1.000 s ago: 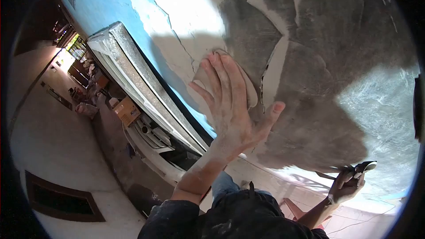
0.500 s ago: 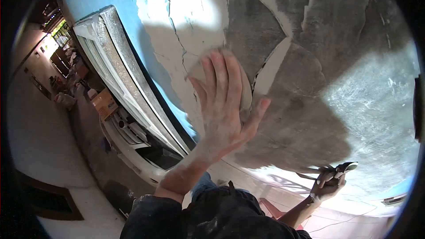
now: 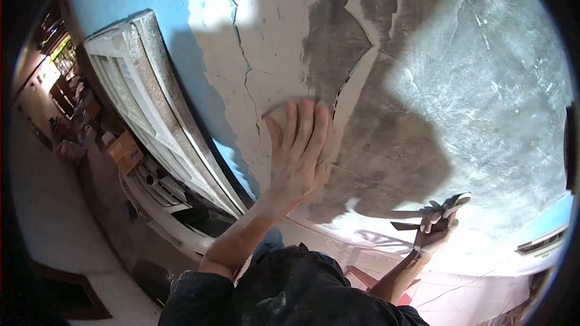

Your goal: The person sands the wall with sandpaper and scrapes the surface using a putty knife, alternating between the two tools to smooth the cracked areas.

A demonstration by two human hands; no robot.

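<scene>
My left hand (image 3: pixel 297 145) lies against the wall (image 3: pixel 284 42), back toward me, pressing a thin, pale, rounded pad (image 3: pixel 277 113) beneath its fingers. The pad's edge shows past the fingertips; the thumb is mostly hidden. Left of the hand, a dark jagged crack (image 3: pixel 246 78) runs down pale plaster, and a lighter strip with a dark gap (image 3: pixel 356 78) is at its right. Lower right, my right hand (image 3: pixel 436 229) is closed around a scraper-like tool (image 3: pixel 457 203) with a pale rounded end and a dark flat part. That hand is near the sunlit wall.
A pale-framed window (image 3: pixel 136 78) juts out at the left. Below it are a cardboard box (image 3: pixel 125 153) and the front of a pale vehicle (image 3: pixel 160 220). Another wall (image 3: pixel 45 205) stands far left. Pale floor tiles (image 3: pixel 459 293) and a reddish object (image 3: pixel 362 276) show below.
My left hand and the pad have moved down the wall, and its spread thumb has drawn in. My right hand has moved left and slightly up with the tool. The view has shifted.
</scene>
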